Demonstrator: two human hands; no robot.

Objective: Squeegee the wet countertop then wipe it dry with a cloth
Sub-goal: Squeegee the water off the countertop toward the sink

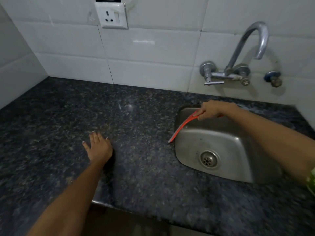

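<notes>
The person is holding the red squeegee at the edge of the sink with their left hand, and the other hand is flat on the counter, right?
Not quite. The head view shows the right hand holding the red squeegee at the edge of the sink. It is the left hand that lies flat on the counter.

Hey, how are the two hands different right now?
The left hand lies flat and open on the countertop, holding nothing; the right hand is closed around the red squeegee. The left is over bare stone, the right above the sink edge. Both arms are bare.
</notes>
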